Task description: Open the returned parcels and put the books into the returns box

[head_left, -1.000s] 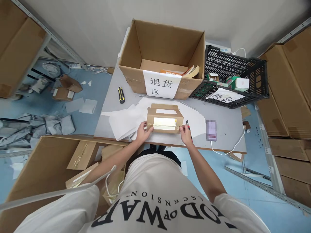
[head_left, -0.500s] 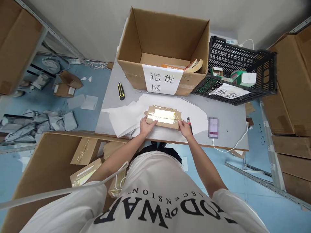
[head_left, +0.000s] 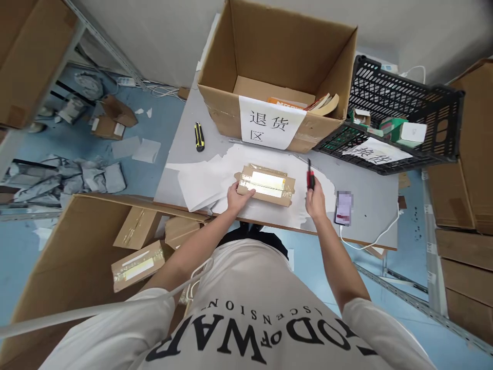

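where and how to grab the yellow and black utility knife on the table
Likely best pinched across mid-handle from above: the yellow-and-black utility knife lies flat on the table, its slim body running away from the person, both long sides free. The open cardboard box stands to its right, so come from the left.

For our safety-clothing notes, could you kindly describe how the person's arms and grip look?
Bare forearms emerge from short, loose white fabric sleeves; a white cord crosses in front of the left one. The left grip and right grip are bare, without gloves or wristbands.
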`<state>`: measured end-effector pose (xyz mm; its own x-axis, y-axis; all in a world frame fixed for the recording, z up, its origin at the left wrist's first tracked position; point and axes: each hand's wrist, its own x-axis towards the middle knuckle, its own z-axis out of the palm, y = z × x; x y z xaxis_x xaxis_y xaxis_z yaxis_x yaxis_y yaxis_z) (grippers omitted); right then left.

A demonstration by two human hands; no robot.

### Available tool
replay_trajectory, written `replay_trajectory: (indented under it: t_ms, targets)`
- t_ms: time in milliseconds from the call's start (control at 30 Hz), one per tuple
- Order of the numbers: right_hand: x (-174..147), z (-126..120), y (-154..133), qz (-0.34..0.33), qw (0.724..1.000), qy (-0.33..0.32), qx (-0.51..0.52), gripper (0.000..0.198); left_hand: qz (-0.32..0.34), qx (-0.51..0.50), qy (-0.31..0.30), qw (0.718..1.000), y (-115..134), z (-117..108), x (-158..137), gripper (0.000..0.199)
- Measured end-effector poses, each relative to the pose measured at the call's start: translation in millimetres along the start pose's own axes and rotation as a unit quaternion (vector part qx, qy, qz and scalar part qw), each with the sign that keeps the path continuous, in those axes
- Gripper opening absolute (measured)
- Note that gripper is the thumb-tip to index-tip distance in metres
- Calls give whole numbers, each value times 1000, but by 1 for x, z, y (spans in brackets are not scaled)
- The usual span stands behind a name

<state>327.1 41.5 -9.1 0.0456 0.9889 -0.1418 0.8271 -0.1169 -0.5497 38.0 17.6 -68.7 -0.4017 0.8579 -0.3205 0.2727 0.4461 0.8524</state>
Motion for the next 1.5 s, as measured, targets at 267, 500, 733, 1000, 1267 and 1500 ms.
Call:
replay_trajectory:
  t_ms: [267, 500, 733, 1000, 1267, 1500]
  targets:
    - [26, 9, -123, -322, 867, -292, -244, 63, 8, -3, 5, 1000, 3, 1, -3, 73]
    - [21, 14, -137, -316, 847, -270, -332, 62, 11, 7, 16, 1000, 6, 1, -6, 74]
    - [13, 4, -127, -273, 851, -266, -361, 64, 23, 27, 23, 999, 0, 3, -4, 74]
    - [-6, -69, -45, -191, 873, -270, -358, 75, 14, 41, 29, 999, 1, 5, -7, 71]
    - [-31, -89, 2, -172, 911, -223, -301, 72, 8, 45, 25, 999, 4, 3, -6, 69]
    - [-41, -32, 73, 81, 978, 0, -190, 61, 13, 28, 9, 999, -1, 1, -4, 71]
